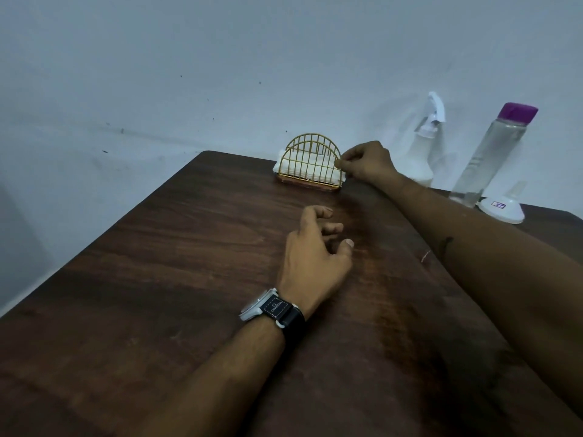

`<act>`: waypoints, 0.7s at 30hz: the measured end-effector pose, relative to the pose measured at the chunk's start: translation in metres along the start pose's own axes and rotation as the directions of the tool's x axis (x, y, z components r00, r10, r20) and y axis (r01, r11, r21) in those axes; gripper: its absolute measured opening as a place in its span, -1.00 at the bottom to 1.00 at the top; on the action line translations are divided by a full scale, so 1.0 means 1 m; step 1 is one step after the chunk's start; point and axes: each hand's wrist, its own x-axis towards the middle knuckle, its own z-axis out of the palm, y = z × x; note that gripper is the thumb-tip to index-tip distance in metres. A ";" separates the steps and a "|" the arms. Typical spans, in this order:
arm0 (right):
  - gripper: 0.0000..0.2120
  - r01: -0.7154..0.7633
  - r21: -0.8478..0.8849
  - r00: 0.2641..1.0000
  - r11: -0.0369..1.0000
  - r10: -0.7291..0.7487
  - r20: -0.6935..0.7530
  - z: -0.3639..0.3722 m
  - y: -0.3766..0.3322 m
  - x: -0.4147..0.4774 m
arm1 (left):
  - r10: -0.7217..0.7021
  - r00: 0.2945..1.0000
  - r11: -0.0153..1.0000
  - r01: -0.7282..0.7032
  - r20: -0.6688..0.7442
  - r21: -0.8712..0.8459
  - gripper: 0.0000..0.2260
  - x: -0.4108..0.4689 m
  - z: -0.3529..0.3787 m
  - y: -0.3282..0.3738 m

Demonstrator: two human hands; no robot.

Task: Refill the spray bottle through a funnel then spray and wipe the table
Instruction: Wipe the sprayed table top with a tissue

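A white spray bottle point(421, 149) stands at the back right of the dark wooden table point(164, 279). Right of it is a clear water bottle point(492, 156) with a purple cap, and a white funnel point(504, 208) sits upside down at its base. A gold wire napkin holder point(310, 165) with white napkins stands at the back edge. My right hand point(366, 164) pinches at the holder's right end, fingers closed on a napkin's edge or a wire; which one is unclear. My left hand point(315, 250), wearing a watch, hovers over the table's middle with fingers loosely curled and nothing in it.
A pale wall runs behind and to the left of the table. The table's left edge slants from the near left up to the back corner by the holder. A damp-looking darker streak lies on the wood near my right forearm.
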 end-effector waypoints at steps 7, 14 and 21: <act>-0.86 -0.052 0.018 0.993 0.998 0.054 -0.102 0.008 -0.001 0.003 | 0.001 1.000 1.000 -0.001 0.000 -0.006 -0.60 0.002 0.000 -0.001; -0.85 -0.007 0.159 0.980 0.987 0.039 -0.194 0.002 -0.008 -0.002 | 0.017 1.000 1.000 -0.017 -0.001 -0.001 -0.58 0.005 0.001 -0.002; -0.81 0.142 0.526 0.931 0.839 0.068 -0.359 -0.063 -0.050 -0.044 | 0.023 0.999 0.999 -0.022 0.025 -0.036 -0.61 0.007 -0.001 -0.003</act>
